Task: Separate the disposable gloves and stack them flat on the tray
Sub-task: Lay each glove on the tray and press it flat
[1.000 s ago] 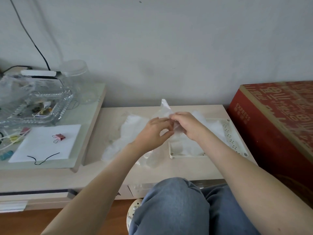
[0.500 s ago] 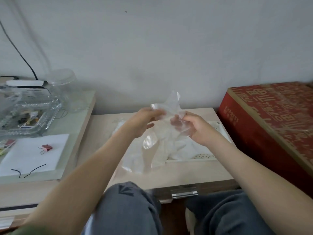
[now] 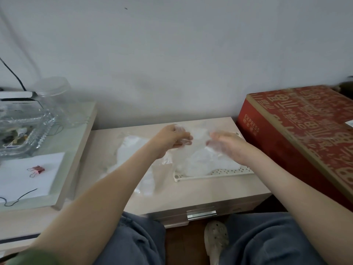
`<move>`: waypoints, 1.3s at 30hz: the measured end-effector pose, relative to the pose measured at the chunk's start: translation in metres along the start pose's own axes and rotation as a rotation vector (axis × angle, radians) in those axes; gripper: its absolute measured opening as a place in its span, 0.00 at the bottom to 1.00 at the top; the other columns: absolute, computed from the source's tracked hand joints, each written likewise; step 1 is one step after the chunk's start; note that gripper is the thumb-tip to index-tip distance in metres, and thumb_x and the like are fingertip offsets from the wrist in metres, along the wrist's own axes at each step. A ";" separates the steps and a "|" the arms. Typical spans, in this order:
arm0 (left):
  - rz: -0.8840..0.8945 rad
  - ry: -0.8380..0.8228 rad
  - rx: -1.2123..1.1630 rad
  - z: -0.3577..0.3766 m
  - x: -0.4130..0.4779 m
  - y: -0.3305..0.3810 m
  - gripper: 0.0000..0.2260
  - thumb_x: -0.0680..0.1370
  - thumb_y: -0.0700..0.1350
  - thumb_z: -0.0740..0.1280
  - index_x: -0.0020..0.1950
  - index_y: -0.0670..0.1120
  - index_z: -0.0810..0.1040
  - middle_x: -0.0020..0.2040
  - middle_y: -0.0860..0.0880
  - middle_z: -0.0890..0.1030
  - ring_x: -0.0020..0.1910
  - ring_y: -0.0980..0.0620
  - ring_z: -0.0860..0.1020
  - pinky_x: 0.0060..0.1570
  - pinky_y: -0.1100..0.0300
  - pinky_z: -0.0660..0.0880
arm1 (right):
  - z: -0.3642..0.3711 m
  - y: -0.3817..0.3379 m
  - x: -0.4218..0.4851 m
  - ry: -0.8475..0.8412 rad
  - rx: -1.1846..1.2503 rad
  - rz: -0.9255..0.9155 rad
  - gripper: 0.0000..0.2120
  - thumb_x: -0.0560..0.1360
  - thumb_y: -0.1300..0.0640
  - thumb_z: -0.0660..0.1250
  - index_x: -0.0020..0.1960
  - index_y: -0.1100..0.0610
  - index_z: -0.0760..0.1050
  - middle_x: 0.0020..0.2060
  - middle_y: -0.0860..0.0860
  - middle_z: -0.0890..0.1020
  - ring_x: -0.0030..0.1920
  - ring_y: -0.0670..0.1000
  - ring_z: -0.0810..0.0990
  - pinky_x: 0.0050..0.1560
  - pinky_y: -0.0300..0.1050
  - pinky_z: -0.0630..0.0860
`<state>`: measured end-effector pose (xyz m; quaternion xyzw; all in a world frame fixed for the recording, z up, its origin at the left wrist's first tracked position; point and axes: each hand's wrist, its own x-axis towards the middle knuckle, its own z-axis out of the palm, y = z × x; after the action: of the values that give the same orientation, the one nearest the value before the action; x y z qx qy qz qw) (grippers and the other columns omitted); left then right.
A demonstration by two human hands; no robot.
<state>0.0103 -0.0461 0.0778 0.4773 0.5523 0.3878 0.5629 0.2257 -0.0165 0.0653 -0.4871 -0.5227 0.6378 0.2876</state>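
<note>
Filmy clear glove [image 3: 199,139], left hand [image 3: 172,139] gripping, draped over right hand [image 3: 230,148].

Seemingly a room in a home: a low beige desk [image 3: 191,194] with a drawer [image 3: 229,207] against a plain wall [image 3: 172,54], a wooden floor [image 3: 183,245], a red express carton [image 3: 305,131], a glass dish [image 3: 28,131] of oddments, a clear jar [image 3: 57,104].

Left hand [image 3: 172,139], right hand [image 3: 228,148]: slightly apart.
</note>
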 end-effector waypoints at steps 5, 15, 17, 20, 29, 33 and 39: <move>-0.012 0.085 0.020 0.004 0.009 -0.006 0.10 0.75 0.38 0.70 0.41 0.44 0.70 0.41 0.46 0.82 0.41 0.52 0.82 0.50 0.57 0.78 | -0.007 0.007 0.007 0.180 -0.101 -0.041 0.05 0.79 0.63 0.64 0.48 0.61 0.78 0.37 0.56 0.81 0.46 0.55 0.79 0.52 0.45 0.77; -0.060 0.316 0.026 -0.020 0.025 -0.025 0.07 0.79 0.45 0.66 0.44 0.43 0.73 0.39 0.47 0.78 0.35 0.54 0.78 0.40 0.62 0.74 | -0.016 0.011 0.014 0.311 0.007 -0.002 0.09 0.80 0.66 0.60 0.42 0.61 0.74 0.33 0.55 0.76 0.33 0.52 0.76 0.32 0.40 0.81; -0.068 0.346 0.057 -0.021 0.027 -0.026 0.10 0.80 0.50 0.64 0.48 0.43 0.74 0.42 0.47 0.78 0.38 0.52 0.77 0.44 0.59 0.74 | -0.016 0.010 0.016 0.279 -0.031 0.013 0.09 0.81 0.65 0.59 0.43 0.60 0.74 0.35 0.55 0.77 0.34 0.52 0.79 0.36 0.44 0.82; -0.018 0.376 0.155 -0.020 0.034 -0.023 0.13 0.77 0.55 0.65 0.45 0.45 0.71 0.45 0.46 0.76 0.43 0.50 0.76 0.51 0.54 0.72 | -0.016 0.002 0.018 0.198 -0.065 0.023 0.09 0.82 0.63 0.58 0.45 0.60 0.73 0.36 0.54 0.79 0.31 0.52 0.82 0.30 0.43 0.79; -0.166 0.022 0.174 -0.028 0.054 -0.034 0.16 0.77 0.54 0.67 0.56 0.44 0.80 0.47 0.50 0.80 0.48 0.51 0.76 0.50 0.60 0.69 | -0.041 0.006 0.038 0.145 0.139 0.050 0.09 0.83 0.58 0.57 0.47 0.59 0.72 0.42 0.52 0.84 0.18 0.43 0.57 0.20 0.34 0.55; -0.160 -0.041 -0.002 -0.027 0.062 -0.048 0.06 0.78 0.43 0.66 0.45 0.44 0.82 0.38 0.53 0.81 0.38 0.56 0.77 0.38 0.67 0.72 | -0.049 0.029 0.052 0.175 0.271 0.141 0.10 0.83 0.57 0.57 0.45 0.58 0.71 0.41 0.55 0.84 0.16 0.43 0.56 0.17 0.33 0.55; -0.301 -0.098 -0.126 -0.021 0.078 -0.061 0.08 0.80 0.41 0.60 0.42 0.43 0.72 0.47 0.42 0.84 0.40 0.48 0.83 0.42 0.58 0.76 | -0.059 0.057 0.074 0.184 0.059 0.206 0.05 0.80 0.59 0.63 0.46 0.59 0.74 0.44 0.57 0.85 0.19 0.44 0.59 0.20 0.36 0.60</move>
<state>-0.0087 0.0169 0.0009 0.3713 0.5640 0.3091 0.6697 0.2615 0.0551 -0.0109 -0.5861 -0.4222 0.6316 0.2814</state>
